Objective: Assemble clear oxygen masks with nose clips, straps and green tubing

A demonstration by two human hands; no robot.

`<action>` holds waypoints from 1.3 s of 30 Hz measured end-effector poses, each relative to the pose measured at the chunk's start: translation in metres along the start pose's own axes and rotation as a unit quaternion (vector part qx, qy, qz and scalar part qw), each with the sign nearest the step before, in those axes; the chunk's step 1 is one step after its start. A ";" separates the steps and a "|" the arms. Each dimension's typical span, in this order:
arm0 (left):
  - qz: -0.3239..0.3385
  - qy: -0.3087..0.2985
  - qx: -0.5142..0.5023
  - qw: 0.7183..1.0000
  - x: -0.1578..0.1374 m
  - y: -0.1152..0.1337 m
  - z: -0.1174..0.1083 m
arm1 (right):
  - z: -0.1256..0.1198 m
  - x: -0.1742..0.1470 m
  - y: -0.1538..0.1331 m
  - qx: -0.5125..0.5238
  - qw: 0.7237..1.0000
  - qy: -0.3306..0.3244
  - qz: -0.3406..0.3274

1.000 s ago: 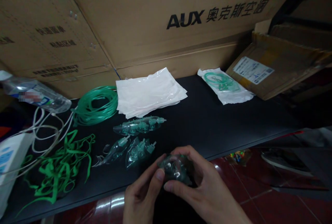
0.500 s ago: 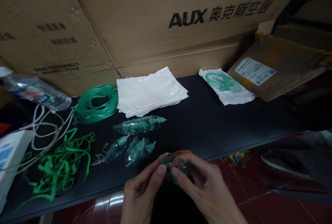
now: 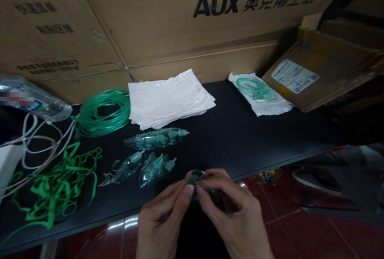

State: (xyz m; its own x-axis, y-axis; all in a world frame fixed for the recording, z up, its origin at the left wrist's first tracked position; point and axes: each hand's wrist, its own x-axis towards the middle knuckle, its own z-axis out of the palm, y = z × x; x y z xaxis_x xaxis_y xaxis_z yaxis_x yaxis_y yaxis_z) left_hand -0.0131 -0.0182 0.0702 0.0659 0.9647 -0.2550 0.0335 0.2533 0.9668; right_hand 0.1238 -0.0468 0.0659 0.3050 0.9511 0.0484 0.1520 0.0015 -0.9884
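Note:
Between my two hands, just over the front edge of the dark table, is a clear green-tinted oxygen mask (image 3: 194, 176). My left hand (image 3: 166, 215) pinches its left side with thumb and fingers. My right hand (image 3: 232, 207) grips the right side, thumb near the mask's middle. Fingers cover much of the mask, so its lower part is hidden. Left of my hands lie more clear masks (image 3: 154, 170), with green connectors. Another mask (image 3: 127, 167) rests beside them, and a row of nested masks (image 3: 157, 138) lies behind.
At the left are green elastic straps (image 3: 57, 187), coiled green tubing (image 3: 103, 113), white cables (image 3: 45, 143) and a plastic bottle (image 3: 36, 99). White pouches (image 3: 171, 99) are stacked at the back. A packaged tubing set (image 3: 259, 93) lies by a tilted carton (image 3: 303, 73). A large cardboard box (image 3: 168, 23) stands behind.
The view has shifted, so the table things appear slightly further left and higher. The mask in my hands has turned, showing its round rim more clearly. Both hands keep hold of it.

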 end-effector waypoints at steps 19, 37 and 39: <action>-0.070 -0.041 -0.025 0.996 -0.002 -0.002 -0.008 | -0.017 0.009 0.004 0.078 0.991 -0.108 -0.021; -0.109 0.024 -0.051 0.992 -0.011 -0.009 -0.009 | -0.017 0.008 -0.008 0.153 0.973 -0.149 0.092; -0.100 0.025 -0.082 0.991 -0.009 -0.012 -0.008 | -0.017 0.008 -0.009 0.149 0.973 -0.151 0.096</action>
State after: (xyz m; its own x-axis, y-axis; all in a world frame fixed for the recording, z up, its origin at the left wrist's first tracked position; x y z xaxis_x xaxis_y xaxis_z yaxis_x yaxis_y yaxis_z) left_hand -0.0225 -0.0296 0.0608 0.0241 0.8957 -0.4441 -0.1227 0.4435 0.8878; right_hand 0.1411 -0.0441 0.0775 0.0041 0.9900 -0.1409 -0.1734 -0.1381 -0.9751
